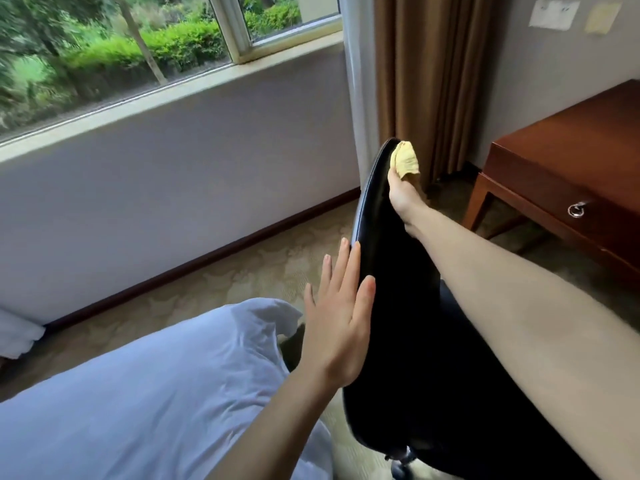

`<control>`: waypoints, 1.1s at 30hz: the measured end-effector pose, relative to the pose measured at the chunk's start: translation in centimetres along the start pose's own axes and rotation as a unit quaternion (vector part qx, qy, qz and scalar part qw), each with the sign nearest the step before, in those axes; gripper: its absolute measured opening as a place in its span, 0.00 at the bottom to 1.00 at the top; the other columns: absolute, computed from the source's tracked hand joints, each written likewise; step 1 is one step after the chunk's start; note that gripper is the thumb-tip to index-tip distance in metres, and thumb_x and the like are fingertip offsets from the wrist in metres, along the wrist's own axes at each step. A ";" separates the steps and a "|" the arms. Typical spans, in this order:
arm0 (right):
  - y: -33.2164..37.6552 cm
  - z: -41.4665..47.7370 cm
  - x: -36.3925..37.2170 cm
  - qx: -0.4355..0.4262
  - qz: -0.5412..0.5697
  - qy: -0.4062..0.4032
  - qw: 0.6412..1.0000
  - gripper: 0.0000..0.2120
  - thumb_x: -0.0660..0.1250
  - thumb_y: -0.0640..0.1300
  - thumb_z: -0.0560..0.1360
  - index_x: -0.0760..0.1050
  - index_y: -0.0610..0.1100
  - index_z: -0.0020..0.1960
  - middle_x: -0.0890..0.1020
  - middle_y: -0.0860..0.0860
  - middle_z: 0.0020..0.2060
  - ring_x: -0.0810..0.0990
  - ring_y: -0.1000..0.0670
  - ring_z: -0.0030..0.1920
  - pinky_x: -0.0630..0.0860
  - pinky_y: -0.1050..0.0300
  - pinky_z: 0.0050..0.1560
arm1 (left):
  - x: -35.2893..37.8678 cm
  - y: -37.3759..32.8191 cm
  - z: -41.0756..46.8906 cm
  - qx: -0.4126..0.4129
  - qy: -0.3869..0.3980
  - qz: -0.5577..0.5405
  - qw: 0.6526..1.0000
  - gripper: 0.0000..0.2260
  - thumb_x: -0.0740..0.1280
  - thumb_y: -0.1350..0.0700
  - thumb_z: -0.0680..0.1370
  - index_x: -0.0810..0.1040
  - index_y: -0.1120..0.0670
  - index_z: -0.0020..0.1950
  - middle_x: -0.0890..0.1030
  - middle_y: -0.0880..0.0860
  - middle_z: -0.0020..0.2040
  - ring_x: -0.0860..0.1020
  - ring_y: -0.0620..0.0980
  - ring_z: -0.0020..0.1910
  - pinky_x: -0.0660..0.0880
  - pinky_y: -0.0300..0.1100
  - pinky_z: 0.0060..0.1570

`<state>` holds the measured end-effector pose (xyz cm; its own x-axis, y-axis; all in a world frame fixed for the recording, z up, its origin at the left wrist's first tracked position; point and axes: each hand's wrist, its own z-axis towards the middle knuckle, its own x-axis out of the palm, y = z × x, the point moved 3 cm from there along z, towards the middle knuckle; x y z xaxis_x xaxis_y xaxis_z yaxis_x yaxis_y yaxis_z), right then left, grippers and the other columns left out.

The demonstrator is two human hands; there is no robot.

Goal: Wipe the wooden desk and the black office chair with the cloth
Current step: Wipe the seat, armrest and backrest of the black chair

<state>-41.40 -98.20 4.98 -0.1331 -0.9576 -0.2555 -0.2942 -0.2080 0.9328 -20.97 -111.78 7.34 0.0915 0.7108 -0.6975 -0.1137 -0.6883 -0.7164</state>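
The black office chair fills the middle of the view, its backrest seen edge-on. My right hand reaches along the backrest and holds a bunched yellow cloth against its top edge. My left hand lies flat with straight fingers against the backrest's left side. The wooden desk stands at the right, with a ring pull on its drawer front.
A bed with white bedding lies at the lower left, close to the chair. A window and grey wall run along the left. Brown curtains hang behind the chair. Patterned carpet covers the floor.
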 end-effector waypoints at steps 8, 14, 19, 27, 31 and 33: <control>-5.6 -10.4 0.6 -0.156 -0.025 0.048 0.986 0.29 0.50 0.58 0.80 0.48 0.50 0.78 0.46 0.47 0.77 0.41 0.49 0.77 0.42 0.45 0.75 | -0.5 -0.5 0.1 -0.017 -0.043 0.009 0.999 0.25 0.40 0.40 0.77 0.51 0.37 0.75 0.46 0.28 0.71 0.42 0.34 0.74 0.38 0.50 0.73; -12.0 -17.5 0.5 -0.189 -0.017 0.088 0.978 0.36 0.52 0.65 0.76 0.47 0.49 0.78 0.46 0.47 0.77 0.42 0.50 0.76 0.41 0.46 0.75 | -0.3 -0.8 -0.2 -0.019 -0.066 0.091 0.993 0.23 0.46 0.43 0.82 0.52 0.41 0.77 0.49 0.37 0.77 0.45 0.40 0.76 0.44 0.55 0.73; -16.3 -22.1 0.4 -0.205 -0.004 0.127 0.971 0.34 0.53 0.58 0.76 0.48 0.49 0.78 0.46 0.52 0.77 0.41 0.53 0.76 0.43 0.45 0.75 | -0.3 -0.7 -0.4 -0.048 -0.094 0.150 0.983 0.23 0.50 0.43 0.82 0.51 0.42 0.77 0.50 0.40 0.78 0.46 0.44 0.77 0.44 0.58 0.73; -20.6 -28.4 -4.7 -0.065 0.127 0.162 0.976 0.15 0.58 0.44 0.81 0.72 0.40 0.65 0.79 0.40 0.51 0.78 0.43 0.50 0.75 0.46 0.55 | 0.7 -2.0 -2.4 -0.079 -0.099 0.114 0.985 0.24 0.52 0.43 0.82 0.52 0.41 0.77 0.50 0.43 0.78 0.46 0.46 0.77 0.45 0.59 0.73; -19.2 -26.5 -8.8 0.038 0.214 0.085 0.972 0.15 0.56 0.49 0.82 0.78 0.42 0.54 0.83 0.50 0.48 0.80 0.54 0.49 0.73 0.65 0.47 | 1.4 -2.3 -4.0 -0.053 -0.098 0.072 0.991 0.24 0.53 0.44 0.82 0.53 0.43 0.77 0.48 0.42 0.78 0.43 0.46 0.77 0.43 0.58 0.72; -17.4 -24.7 -9.9 0.043 0.226 0.068 0.971 0.14 0.56 0.49 0.82 0.76 0.44 0.58 0.81 0.52 0.54 0.78 0.56 0.55 0.72 0.65 0.52 | 0.8 -2.1 -3.7 -0.029 -0.104 0.076 0.991 0.20 0.54 0.46 0.82 0.61 0.47 0.74 0.56 0.44 0.77 0.47 0.47 0.77 0.43 0.59 0.72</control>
<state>-11.61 -90.03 -2.51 -0.1426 -0.9656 0.2173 -0.3136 0.2523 0.9154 -17.00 -110.35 8.22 -0.1285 0.6085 -0.7831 -0.0524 -0.7927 -0.6073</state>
